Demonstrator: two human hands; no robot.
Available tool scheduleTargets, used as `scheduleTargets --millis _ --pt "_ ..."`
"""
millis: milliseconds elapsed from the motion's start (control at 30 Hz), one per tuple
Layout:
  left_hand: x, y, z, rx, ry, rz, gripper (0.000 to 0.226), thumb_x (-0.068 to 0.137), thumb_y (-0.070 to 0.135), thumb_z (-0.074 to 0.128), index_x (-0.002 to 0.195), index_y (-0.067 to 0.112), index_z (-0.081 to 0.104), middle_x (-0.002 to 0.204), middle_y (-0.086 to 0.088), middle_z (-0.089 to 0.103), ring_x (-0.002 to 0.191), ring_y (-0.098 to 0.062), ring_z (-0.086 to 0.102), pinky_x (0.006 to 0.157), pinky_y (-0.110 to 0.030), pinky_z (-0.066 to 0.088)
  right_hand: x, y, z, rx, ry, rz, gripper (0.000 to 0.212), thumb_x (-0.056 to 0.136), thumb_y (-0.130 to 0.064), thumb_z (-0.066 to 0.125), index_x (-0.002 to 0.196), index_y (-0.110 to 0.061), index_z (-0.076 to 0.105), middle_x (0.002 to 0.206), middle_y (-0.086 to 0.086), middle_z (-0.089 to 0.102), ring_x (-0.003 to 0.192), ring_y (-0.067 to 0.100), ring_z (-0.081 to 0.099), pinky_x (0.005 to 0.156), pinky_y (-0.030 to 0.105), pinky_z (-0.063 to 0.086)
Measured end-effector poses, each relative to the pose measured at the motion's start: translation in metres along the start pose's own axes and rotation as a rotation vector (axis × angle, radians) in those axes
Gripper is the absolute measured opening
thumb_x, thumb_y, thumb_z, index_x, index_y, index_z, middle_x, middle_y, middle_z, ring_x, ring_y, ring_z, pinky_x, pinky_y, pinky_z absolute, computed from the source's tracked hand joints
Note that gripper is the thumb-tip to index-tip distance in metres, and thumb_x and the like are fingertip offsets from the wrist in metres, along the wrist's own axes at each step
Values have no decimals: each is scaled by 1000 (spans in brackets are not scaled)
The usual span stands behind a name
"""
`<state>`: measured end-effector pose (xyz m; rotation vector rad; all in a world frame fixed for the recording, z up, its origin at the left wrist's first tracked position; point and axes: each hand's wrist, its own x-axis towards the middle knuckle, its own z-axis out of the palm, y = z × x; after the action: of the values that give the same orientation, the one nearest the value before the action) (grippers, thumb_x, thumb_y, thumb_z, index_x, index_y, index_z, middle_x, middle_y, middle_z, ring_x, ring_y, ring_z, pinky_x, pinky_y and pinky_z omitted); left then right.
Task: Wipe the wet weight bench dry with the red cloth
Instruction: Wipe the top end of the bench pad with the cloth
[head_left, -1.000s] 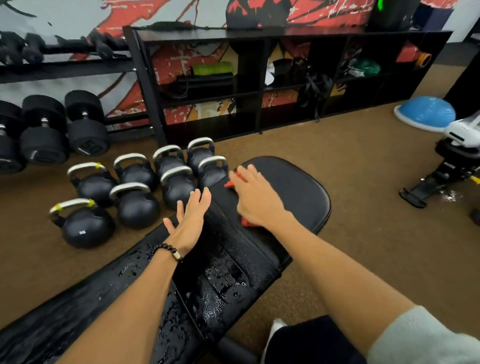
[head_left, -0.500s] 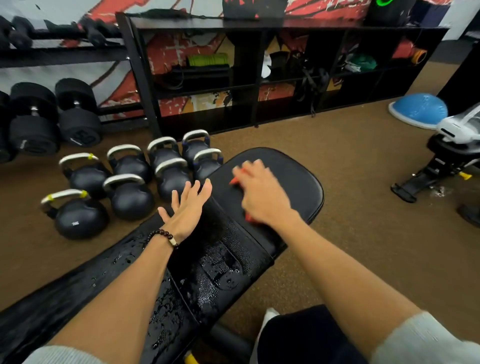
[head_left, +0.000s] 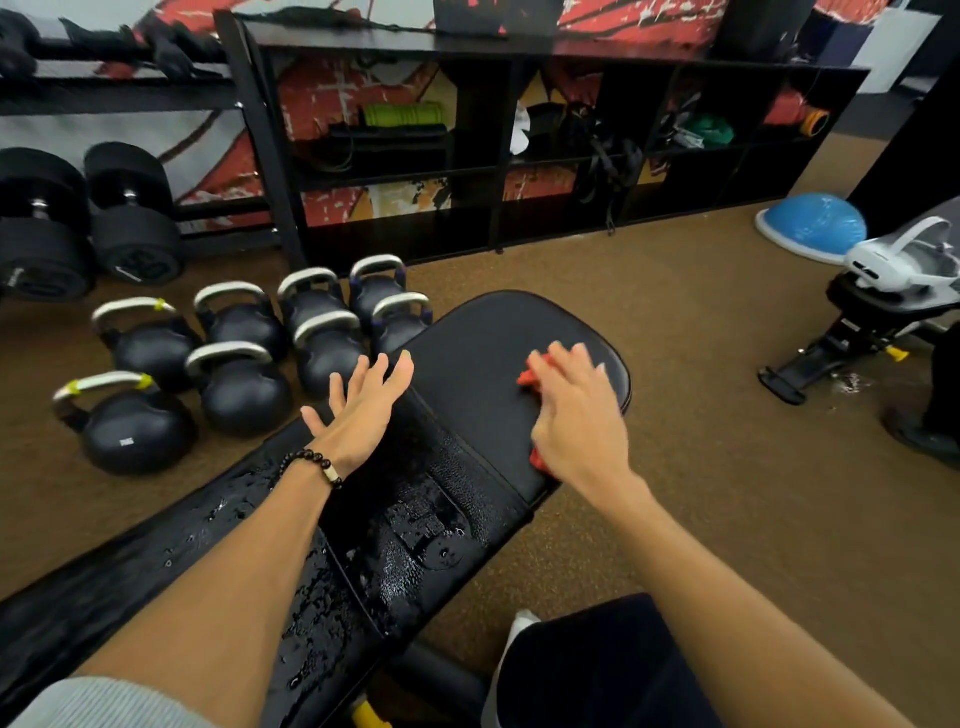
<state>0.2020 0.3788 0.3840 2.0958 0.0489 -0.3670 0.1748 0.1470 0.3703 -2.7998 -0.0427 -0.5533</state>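
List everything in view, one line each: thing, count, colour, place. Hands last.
weight bench: one, black, centre, wet on its near part
red cloth: one, on the bench's far pad under the right hand
kettlebells: seven, black with silver handles, floor left of bench
dumbbells: two, black, rack at left
foam roller: one, green, shelf
balance dome: one, blue, floor at right
bracelet: one, dark beads, left wrist
left hand: flat, fingers spread, at bench's left edge
right hand: pressing the cloth

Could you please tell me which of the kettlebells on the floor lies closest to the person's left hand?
The kettlebell just left of the left hand, beside the bench edge; the others sit farther left or behind it.
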Motion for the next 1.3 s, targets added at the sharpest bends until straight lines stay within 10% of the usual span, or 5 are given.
scheduleTargets --millis 167,367,667,967,1300 --pt "1 -1 0 -20 -5 7 113 52 95 16 154 47 12 163 21 -5 149 -9 -18 110 -50 -27 -59 26 -7 52 -100 -410 55 93 -7 36 146 -17 49 156 4 39 150 24 25 124 46 14" --pt "0 -1 0 -8 -11 14 114 50 96 16 154 48 12 163 21 -5 149 -10 -18 110 -51 -26 15 73 -25 213 8 201 48 102 -3 40 146 -20 48 159 4 35 152 29 18 123 51 15" --pt "5 -7 1 -57 -1 21 113 50 97 18 153 50 14 162 25 -2 149 -7 -15 112 -50 -26 -64 8 -8 8 -176 -405 55 93 -15 40 147 -21 44 154 6 43 148 29 30 120 49 19" --pt "3 -2 1 -110 9 19 112 49 96 21 152 51 16 161 26 1 150 -4 -11 113 -48 -24 85 24 -9 -44 -92 274 35 94 -20 43 126 -8 51 129 18 53 121 39 47 99 49 38" --pt "5 -6 0 -165 5 12 89 71 82 21 152 49 17 162 24 2 150 -5 -11 112 -46 -25 -3 -29 4 71 -404 -423 43 105 -20 40 149 -17 43 161 3 31 153 25 15 125 43 14"
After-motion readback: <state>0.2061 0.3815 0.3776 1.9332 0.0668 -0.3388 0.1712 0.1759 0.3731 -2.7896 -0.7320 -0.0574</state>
